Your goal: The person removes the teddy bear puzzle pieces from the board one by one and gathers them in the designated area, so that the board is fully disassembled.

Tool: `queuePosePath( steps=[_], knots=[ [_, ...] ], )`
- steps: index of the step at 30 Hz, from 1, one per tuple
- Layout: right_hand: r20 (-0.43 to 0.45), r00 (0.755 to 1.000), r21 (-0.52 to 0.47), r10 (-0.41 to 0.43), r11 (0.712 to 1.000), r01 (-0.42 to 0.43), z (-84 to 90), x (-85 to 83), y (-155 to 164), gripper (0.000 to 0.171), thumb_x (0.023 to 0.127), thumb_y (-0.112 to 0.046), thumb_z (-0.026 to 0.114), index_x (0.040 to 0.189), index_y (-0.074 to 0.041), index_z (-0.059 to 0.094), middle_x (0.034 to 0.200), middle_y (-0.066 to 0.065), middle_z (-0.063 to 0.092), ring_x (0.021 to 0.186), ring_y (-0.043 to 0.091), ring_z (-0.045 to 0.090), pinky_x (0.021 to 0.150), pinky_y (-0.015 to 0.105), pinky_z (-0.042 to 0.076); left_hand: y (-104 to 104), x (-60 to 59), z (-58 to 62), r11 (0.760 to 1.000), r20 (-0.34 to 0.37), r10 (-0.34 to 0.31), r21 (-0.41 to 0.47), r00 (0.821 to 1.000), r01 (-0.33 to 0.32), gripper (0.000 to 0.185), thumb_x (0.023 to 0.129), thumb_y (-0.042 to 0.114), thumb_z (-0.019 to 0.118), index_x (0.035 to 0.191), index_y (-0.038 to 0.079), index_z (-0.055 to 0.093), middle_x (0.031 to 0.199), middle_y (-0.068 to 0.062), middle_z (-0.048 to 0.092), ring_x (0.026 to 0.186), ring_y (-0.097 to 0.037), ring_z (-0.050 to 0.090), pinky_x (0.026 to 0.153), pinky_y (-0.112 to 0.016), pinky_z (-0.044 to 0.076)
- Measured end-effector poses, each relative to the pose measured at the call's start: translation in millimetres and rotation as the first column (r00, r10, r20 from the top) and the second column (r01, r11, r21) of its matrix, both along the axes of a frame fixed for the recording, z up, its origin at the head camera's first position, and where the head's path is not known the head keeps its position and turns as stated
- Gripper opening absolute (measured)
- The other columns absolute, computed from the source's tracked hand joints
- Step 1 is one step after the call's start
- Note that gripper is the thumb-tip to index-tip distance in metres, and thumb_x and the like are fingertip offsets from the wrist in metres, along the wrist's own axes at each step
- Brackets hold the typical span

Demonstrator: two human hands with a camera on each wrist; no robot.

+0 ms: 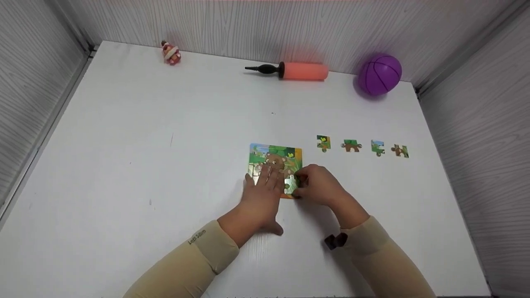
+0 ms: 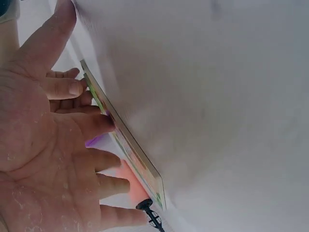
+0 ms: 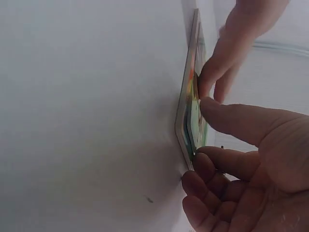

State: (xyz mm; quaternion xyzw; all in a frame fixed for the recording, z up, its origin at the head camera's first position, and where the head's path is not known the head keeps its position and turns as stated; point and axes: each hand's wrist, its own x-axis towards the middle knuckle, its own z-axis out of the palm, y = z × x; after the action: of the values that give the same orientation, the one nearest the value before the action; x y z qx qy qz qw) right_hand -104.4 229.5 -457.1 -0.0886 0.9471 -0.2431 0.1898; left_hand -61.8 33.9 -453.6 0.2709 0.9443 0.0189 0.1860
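A small square jigsaw puzzle (image 1: pixel 271 154) with a brown bear picture lies in its tray on the white table. My left hand (image 1: pixel 261 203) rests on its lower left part, fingers spread and straight, thumb pointing away. In the left wrist view, the fingertips (image 2: pixel 107 123) lie over the puzzle's edge. At the lower right corner my right hand (image 1: pixel 323 186) pinches a green puzzle piece (image 3: pixel 194 121) between thumb and index finger. That piece sits slightly raised and tilted over the tray in the right wrist view. The left hand covers part of the bear picture.
Several loose puzzle pieces, among them a brown and green piece (image 1: pixel 351 145), lie in a row to the right. Along the back wall are a small red figurine (image 1: pixel 171 54), an orange hand pump (image 1: pixel 304 71) and a purple ball (image 1: pixel 381 75).
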Motion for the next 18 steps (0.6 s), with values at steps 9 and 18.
queuePosePath(
  steps=[9,18],
  knots=[
    [-0.023,0.999,0.088,-0.046,0.995,0.048,-2.5,5.1,-5.4,0.036,0.083,-0.014,0.091,0.114,0.001,0.080,0.102,0.008,0.064,0.091,0.023,0.056,0.085,0.043,0.052,0.4,-0.5,-4.3,0.998,0.019,-0.002,0.056,1.000,0.001,0.137,0.069,0.072,0.088,0.168,0.004,0.023,0.176,-0.015,0.017,0.160,-0.041,0.019,0.112,-0.069,0.037],
    [-0.038,0.998,0.070,-0.043,0.996,0.046,-6.1,4.8,-3.8,0.033,0.081,-0.014,0.091,0.109,-0.001,0.077,0.097,0.007,0.063,0.089,0.024,0.057,0.082,0.044,0.051,1.4,-0.8,-6.7,1.000,0.010,-0.006,0.027,1.000,0.006,0.138,0.069,0.074,0.087,0.169,0.004,0.022,0.176,-0.015,0.017,0.160,-0.040,0.018,0.111,-0.067,0.039]
  ],
)
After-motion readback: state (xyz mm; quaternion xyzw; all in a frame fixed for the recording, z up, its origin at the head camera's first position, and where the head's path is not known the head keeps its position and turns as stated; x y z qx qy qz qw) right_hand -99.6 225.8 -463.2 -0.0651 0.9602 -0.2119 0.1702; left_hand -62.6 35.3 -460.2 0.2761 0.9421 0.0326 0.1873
